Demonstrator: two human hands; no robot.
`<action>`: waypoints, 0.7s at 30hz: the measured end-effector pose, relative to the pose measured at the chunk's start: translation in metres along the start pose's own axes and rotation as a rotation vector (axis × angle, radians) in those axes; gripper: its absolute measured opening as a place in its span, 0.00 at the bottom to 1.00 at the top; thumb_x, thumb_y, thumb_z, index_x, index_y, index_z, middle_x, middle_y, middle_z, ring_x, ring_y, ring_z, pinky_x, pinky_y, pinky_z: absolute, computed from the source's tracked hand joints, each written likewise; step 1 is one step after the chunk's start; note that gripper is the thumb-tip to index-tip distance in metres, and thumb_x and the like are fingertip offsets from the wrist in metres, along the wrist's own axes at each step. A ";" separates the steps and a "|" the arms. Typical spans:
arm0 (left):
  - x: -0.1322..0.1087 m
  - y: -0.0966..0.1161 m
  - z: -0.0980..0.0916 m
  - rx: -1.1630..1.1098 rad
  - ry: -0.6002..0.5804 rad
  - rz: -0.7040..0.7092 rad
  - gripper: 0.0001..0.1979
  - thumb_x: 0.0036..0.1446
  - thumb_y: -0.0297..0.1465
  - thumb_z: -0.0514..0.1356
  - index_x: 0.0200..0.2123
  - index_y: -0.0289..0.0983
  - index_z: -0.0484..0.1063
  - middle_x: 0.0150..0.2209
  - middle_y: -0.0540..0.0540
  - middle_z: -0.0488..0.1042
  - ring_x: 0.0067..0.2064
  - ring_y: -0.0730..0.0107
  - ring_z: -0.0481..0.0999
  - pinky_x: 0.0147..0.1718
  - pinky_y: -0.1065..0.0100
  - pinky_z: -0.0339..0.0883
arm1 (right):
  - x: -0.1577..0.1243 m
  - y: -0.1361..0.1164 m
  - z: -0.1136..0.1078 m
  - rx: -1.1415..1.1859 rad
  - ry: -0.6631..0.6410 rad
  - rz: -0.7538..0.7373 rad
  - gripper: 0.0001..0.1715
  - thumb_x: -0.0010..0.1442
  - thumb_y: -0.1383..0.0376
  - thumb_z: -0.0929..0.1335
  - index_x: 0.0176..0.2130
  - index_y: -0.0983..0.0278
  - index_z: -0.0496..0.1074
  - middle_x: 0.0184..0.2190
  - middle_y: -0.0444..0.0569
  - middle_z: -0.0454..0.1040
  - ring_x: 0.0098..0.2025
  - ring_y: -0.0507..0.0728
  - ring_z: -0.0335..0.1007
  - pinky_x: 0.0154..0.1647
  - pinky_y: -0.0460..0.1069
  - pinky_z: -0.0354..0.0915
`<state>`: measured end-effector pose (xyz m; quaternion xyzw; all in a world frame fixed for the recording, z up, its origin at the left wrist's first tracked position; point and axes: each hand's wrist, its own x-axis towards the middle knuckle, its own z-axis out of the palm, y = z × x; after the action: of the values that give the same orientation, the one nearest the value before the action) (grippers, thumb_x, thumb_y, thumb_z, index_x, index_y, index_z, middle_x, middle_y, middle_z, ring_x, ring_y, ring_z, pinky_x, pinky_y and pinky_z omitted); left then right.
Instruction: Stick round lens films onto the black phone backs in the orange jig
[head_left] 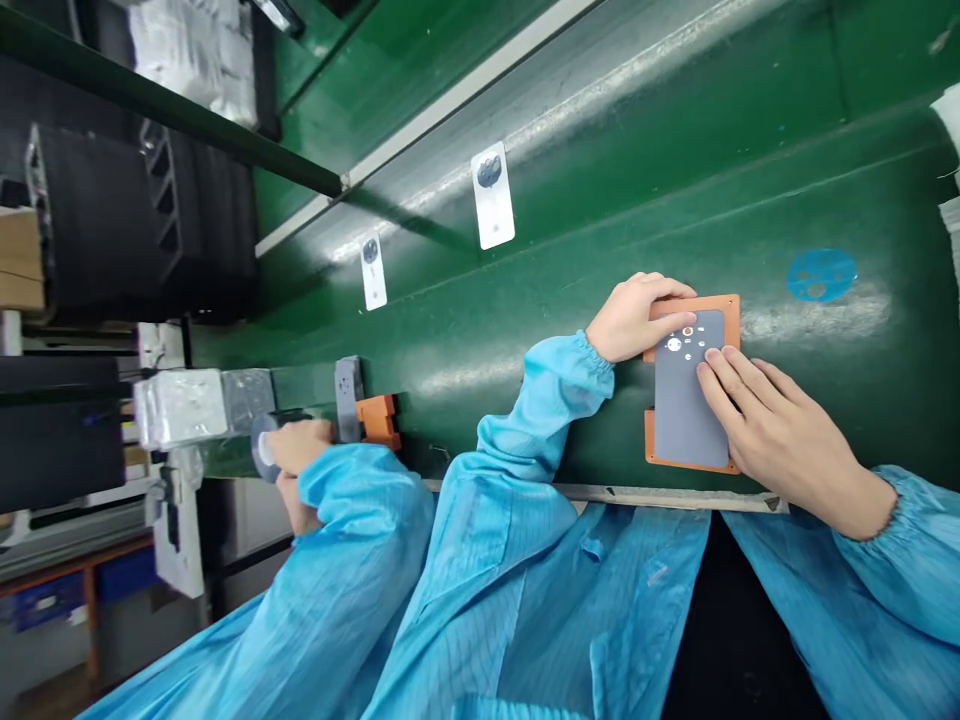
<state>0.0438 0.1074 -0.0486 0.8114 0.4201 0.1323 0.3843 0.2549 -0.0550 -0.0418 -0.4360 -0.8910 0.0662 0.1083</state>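
A grey flat cover (686, 410) with small round holes near one end lies in an orange jig (727, 305) at the near edge of the green belt (675, 180). My left hand (634, 315) curls over the jig's far corner and holds it. My right hand (780, 430) rests on the cover with its fingers stretched flat, the fingertips close to the holes. Both my arms are in blue sleeves.
Two white cards (493, 195) (373, 270), each with a dark part on it, lie further along the belt. A blue film disc (821, 275) lies to the right. At the left, a co-worker's hand (296, 450) holds a grey round part beside another orange jig (379, 420). Black stacks (150, 230) stand beyond.
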 end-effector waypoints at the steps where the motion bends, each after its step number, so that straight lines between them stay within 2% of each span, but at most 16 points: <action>1: 0.007 0.000 0.004 0.019 -0.046 -0.012 0.13 0.62 0.38 0.66 0.47 0.38 0.80 0.46 0.45 0.82 0.50 0.61 0.78 0.55 0.59 0.69 | 0.000 0.000 0.000 -0.010 -0.004 0.001 0.35 0.69 0.74 0.62 0.72 0.79 0.55 0.71 0.72 0.58 0.72 0.76 0.58 0.65 0.68 0.67; 4: 0.016 0.001 0.007 0.047 -0.091 -0.048 0.12 0.62 0.38 0.66 0.45 0.39 0.81 0.43 0.46 0.81 0.47 0.61 0.75 0.53 0.58 0.67 | 0.000 0.000 0.000 -0.025 -0.012 0.000 0.34 0.69 0.74 0.62 0.70 0.80 0.58 0.71 0.73 0.58 0.72 0.76 0.58 0.65 0.68 0.67; 9: 0.007 0.002 0.010 0.081 -0.096 -0.052 0.13 0.64 0.40 0.64 0.47 0.41 0.79 0.47 0.46 0.80 0.50 0.58 0.73 0.56 0.55 0.62 | 0.002 0.000 0.002 -0.030 0.026 -0.010 0.33 0.67 0.75 0.63 0.68 0.81 0.61 0.69 0.74 0.61 0.70 0.75 0.61 0.63 0.66 0.68; 14: 0.000 -0.010 0.018 0.010 0.018 0.007 0.20 0.67 0.47 0.59 0.51 0.40 0.78 0.49 0.43 0.78 0.55 0.56 0.72 0.61 0.53 0.59 | 0.006 0.011 0.000 0.013 0.149 -0.047 0.27 0.64 0.76 0.65 0.61 0.75 0.71 0.62 0.67 0.72 0.64 0.72 0.71 0.57 0.61 0.73; 17: 0.001 -0.010 0.006 -0.250 0.095 0.124 0.28 0.67 0.55 0.55 0.52 0.38 0.78 0.58 0.38 0.75 0.62 0.54 0.71 0.60 0.55 0.62 | 0.017 0.028 -0.014 0.233 0.289 0.006 0.22 0.66 0.75 0.64 0.56 0.66 0.78 0.56 0.56 0.79 0.58 0.65 0.77 0.55 0.58 0.75; 19: -0.001 0.001 -0.006 -0.450 0.114 0.201 0.33 0.67 0.58 0.51 0.53 0.38 0.78 0.61 0.37 0.74 0.63 0.54 0.72 0.58 0.58 0.66 | 0.027 0.041 -0.025 0.495 0.427 0.190 0.14 0.68 0.71 0.68 0.49 0.61 0.81 0.48 0.51 0.83 0.49 0.61 0.82 0.51 0.55 0.76; 21: -0.006 0.020 -0.014 -0.562 0.115 0.246 0.32 0.65 0.59 0.55 0.52 0.38 0.78 0.56 0.38 0.78 0.58 0.55 0.77 0.55 0.60 0.69 | 0.039 0.052 -0.034 0.869 0.578 0.408 0.06 0.65 0.64 0.73 0.42 0.61 0.82 0.38 0.49 0.84 0.39 0.58 0.83 0.44 0.54 0.78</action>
<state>0.0443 0.1030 -0.0233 0.7093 0.2866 0.3346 0.5503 0.2801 0.0084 -0.0150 -0.5153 -0.6133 0.3249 0.5028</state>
